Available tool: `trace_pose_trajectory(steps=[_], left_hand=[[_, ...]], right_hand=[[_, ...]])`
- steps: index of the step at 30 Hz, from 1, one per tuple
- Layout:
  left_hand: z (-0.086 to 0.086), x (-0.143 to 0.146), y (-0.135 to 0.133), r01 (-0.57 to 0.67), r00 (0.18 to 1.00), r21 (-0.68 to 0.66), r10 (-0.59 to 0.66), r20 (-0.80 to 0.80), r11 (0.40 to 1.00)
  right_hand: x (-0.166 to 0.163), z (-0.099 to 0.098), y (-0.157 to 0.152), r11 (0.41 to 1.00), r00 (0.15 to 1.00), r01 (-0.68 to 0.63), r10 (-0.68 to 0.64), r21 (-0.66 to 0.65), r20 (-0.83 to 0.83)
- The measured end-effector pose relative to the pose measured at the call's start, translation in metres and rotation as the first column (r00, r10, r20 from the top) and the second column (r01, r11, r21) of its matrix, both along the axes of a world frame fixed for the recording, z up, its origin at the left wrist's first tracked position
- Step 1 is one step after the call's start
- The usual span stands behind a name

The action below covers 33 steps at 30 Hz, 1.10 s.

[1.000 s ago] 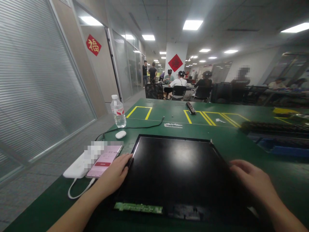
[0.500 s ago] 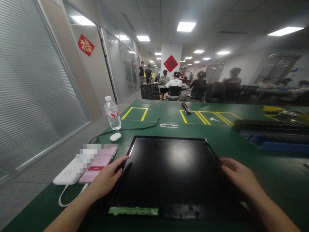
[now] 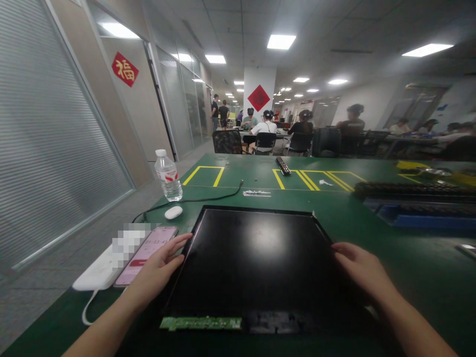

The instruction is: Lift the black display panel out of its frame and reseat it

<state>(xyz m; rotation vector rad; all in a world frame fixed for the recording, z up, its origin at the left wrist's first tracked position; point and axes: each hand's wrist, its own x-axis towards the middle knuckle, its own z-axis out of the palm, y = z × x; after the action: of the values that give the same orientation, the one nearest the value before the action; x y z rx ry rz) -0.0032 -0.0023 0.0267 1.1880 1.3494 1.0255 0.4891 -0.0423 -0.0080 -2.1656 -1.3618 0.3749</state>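
A large black flat panel (image 3: 253,258) lies face up on the green table (image 3: 357,218), with a green circuit strip (image 3: 201,323) along its near edge. My left hand (image 3: 158,270) rests against the panel's left edge, fingers stretched forward and loosely apart. My right hand (image 3: 362,270) lies on the panel's right edge, fingers extended over it. Neither hand wraps round anything.
Left of the panel lie a pink-screened phone (image 3: 147,254), a white power bank (image 3: 98,270) with cable, a white mouse (image 3: 173,212) and a water bottle (image 3: 168,175). A black cable (image 3: 208,198) crosses behind. Dark trays (image 3: 412,191) and blue bins (image 3: 424,218) stand right. Several people sit at far tables.
My left fingers have uncurled from the panel's edge and now stretch forward. The view has drifted slightly right, and the panel stays put.
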Motion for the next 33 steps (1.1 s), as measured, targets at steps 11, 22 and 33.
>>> trace_pose_trajectory(steps=[11, 22, 33], left_hand=[[0.004, 0.009, -0.004, -0.210, 0.974, -0.136, 0.219, 0.055, 0.968], [-0.030, 0.007, 0.012, -0.292, 0.922, -0.136, 0.316, 0.224, 0.947], [-0.012, 0.015, -0.003, -0.151, 0.921, -0.239, 0.224, 0.319, 0.959]], right_hand=[[0.003, -0.004, 0.001, 0.999, 0.999, -0.017, 0.016, 0.047, 0.037], [-0.001, 0.003, 0.000, 1.000, 0.999, -0.014, 0.013, 0.018, 0.048], [0.000, 0.002, 0.000, 1.000, 1.000, -0.011, 0.010, 0.018, 0.024]])
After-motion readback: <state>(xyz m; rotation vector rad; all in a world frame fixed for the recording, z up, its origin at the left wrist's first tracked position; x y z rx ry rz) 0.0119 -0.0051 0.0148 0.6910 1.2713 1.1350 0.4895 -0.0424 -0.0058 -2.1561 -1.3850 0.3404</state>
